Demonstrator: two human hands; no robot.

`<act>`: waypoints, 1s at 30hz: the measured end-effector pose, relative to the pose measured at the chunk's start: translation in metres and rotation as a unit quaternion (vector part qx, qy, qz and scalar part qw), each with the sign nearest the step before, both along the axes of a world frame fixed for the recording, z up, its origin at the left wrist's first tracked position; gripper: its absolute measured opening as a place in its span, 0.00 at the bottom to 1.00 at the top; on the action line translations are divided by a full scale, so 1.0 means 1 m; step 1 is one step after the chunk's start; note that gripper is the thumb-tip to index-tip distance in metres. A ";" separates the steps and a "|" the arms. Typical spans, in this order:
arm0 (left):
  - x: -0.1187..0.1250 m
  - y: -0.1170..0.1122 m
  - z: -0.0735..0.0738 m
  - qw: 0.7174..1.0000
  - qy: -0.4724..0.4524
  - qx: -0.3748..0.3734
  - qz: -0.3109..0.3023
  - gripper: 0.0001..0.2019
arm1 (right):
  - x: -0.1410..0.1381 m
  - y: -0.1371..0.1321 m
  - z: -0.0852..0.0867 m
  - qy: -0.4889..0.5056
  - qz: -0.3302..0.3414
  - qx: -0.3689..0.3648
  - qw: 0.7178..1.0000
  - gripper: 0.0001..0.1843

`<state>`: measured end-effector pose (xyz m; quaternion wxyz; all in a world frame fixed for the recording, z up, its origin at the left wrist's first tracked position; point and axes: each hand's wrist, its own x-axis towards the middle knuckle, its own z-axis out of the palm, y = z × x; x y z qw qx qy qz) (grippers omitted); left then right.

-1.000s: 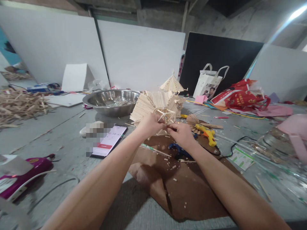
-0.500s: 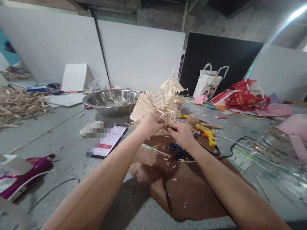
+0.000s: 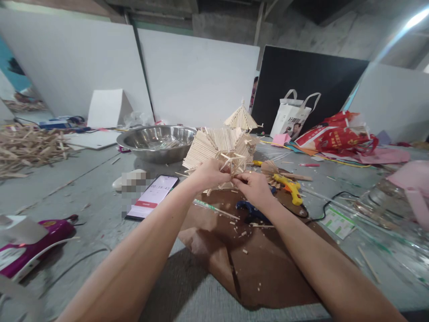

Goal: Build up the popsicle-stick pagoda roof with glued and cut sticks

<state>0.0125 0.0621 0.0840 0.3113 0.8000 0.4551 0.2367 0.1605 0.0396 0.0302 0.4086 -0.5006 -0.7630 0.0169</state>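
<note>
The stick-built model (image 3: 223, 139) stands at the middle of the table (image 3: 110, 250), just beyond the near hands, with its sloping roof panels of close-laid sticks; a small stick frame (image 3: 234, 161) shows on its near side, between the two hands; the left hand (image 3: 208, 174) is curled nearly closed, its fingertips pinching at the frame's lower left; the right hand (image 3: 255, 185) has thumb and forefinger brought together at the frame's lower edge, almost touching the left fingertips; whether a separate sliver of wood lies between them is too small to tell.

The frame looks very light and stiff but brittle; its thin struts would likely snap or come unstuck at the joints under a hard squeeze, so a fingertip pinch on a strut close to a joint seems the safest hold; the dry wood should not be slippery; the larger model looks light for its bulk, and is probably best steadied low, under the eaves, since pressure on the roof panels could loosen single sticks.

A yellow glue gun (image 3: 291, 189) lies to the right; a blue-handled tool (image 3: 250, 210) rests beneath the right wrist, on a brown sheet (image 3: 268, 273) strewn with stick offcuts (image 3: 245, 251).
</note>
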 end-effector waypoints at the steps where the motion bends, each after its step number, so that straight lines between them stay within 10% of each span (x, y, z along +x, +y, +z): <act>1: 0.000 0.001 0.000 1.000 0.007 0.006 -0.007 0.08 | 0.000 0.000 0.000 0.000 -0.001 0.001 1.000 0.09; 30: 0.004 0.005 -0.006 0.994 0.066 0.085 0.012 0.13 | 0.002 -0.002 0.004 -0.010 0.007 0.005 1.000 0.10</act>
